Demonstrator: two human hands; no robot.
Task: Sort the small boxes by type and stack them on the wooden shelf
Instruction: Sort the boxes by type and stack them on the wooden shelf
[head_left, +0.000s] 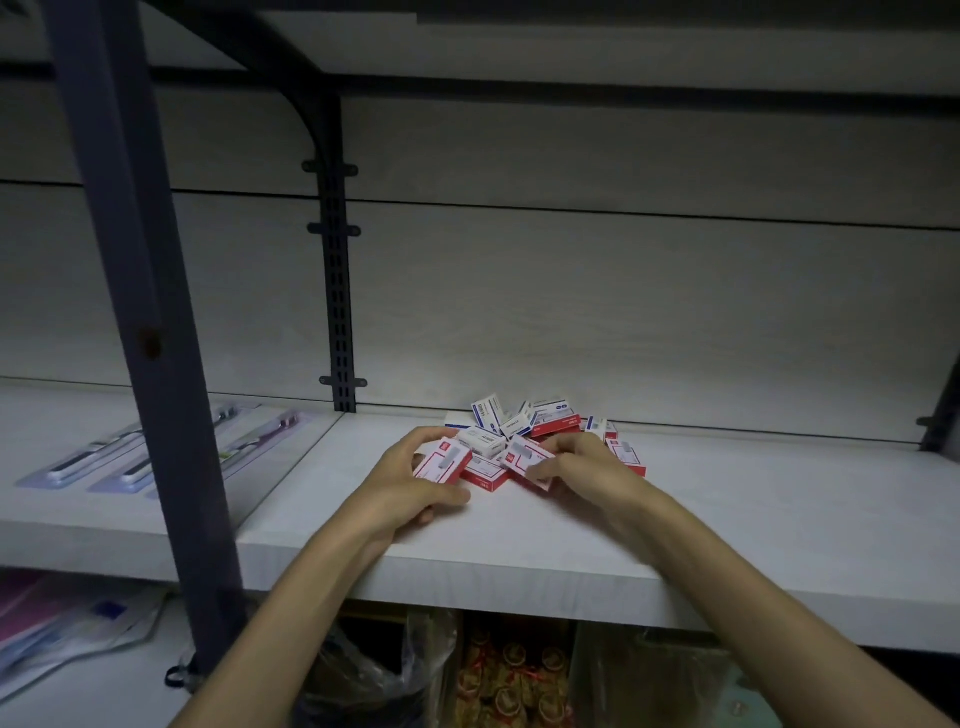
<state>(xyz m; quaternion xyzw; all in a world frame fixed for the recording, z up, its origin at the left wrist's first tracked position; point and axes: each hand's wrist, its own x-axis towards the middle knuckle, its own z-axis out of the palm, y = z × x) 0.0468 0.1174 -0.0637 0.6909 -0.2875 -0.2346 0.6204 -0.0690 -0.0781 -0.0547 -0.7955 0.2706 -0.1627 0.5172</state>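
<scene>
While both bare hands reach onto the pale wooden shelf, a loose pile of small boxes lies near the back panel, just right of the black slotted upright fixed to that panel. That pile serves as the landmark. It mixes red-and-white boxes with blue-and-white boxes, several tilted or leaning on one another, none yet stacked in order.

At the pile's left front edge, the left hand grips a red-and-white box, thumb on the near side and fingers curled over the far side, the box tipped up on edge. At the pile's right front, the right hand closes around a second red-and-white box, thumb beneath its near edge and fingers bent over the top; this box lies tilted, resting against others in the pile. Another red box lies flat between the two held ones. Blue-and-white boxes sit at the pile's rear, closest to the back panel.

Well left of the pile, beyond a grey post, flat blister packs lie on the neighbouring shelf section. Below the pile's shelf, plastic-wrapped goods show dimly.
</scene>
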